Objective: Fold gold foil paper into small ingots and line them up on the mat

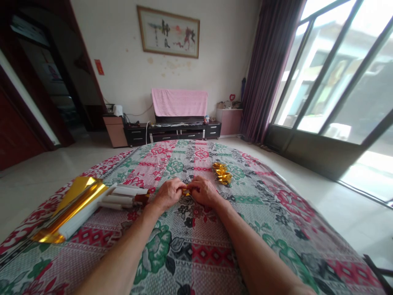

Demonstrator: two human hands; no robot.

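— Where are the hands?
— Both meet near the middle of the desk (pixel 294 198). The left hand (pixel 170 192) pinches a small gold foil piece (pixel 186 191) from one side, fingers closed narrowly; the right hand (pixel 203 190) pinches it from the other.
— Can you see its shape?
— Not well; the fingers cover much of it.
— What lies around them?
— Just beyond the right hand, to its right, sits a pointed gold foil cluster (pixel 222 173). Left of the left hand are white paper rolls (pixel 123 197), with a small dark gold scrap (pixel 142 198) at their near right end. Farther left, a gold foil roll (pixel 82 205) lies slanted, one end near the desk's left edge.
— Any writing?
— The framed picture (pixel 168 32) on the wall carries dark brushed characters, too blurred for me to read. The red slip (pixel 99 67) may have marks, but I can't make them out. I can read no brand.
— And room to move?
— Patterned tablecloth (pixel 211 246) shows between the forearms, and a broad stretch runs from the gold foil cluster to the curved right edge. Leftward, the rolls narrow the way. The far edge stands before the low black cabinet (pixel 138 135).
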